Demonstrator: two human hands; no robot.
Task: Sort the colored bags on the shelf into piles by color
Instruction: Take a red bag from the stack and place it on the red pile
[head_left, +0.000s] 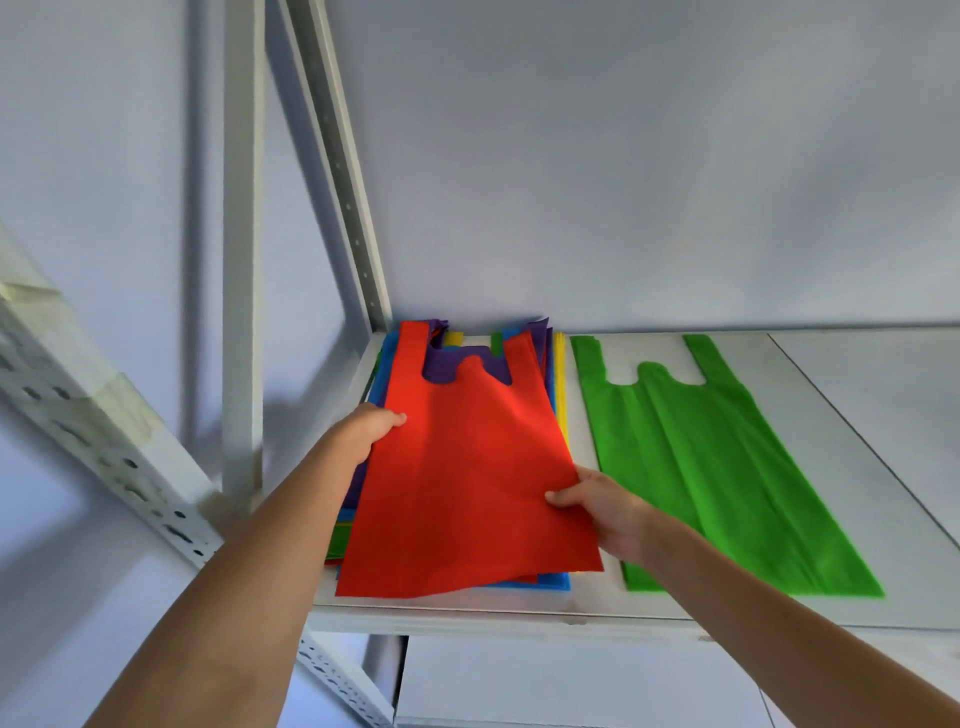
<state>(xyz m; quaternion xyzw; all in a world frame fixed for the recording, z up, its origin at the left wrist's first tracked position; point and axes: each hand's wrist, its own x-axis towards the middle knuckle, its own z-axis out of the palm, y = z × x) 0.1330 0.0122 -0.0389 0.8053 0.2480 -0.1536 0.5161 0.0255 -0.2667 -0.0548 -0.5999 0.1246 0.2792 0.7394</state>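
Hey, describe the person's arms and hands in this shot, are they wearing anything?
Both forearms are bare, with no sleeves in view. The left hand and right hand have no gloves. No watch, bracelet or ring shows on the parts visible. Fingers are bare too.

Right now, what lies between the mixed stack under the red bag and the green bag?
In the head view, only a narrow strip of bare white shelf; nearer the front, the right hand gripping the red bag crosses toward the green bag.
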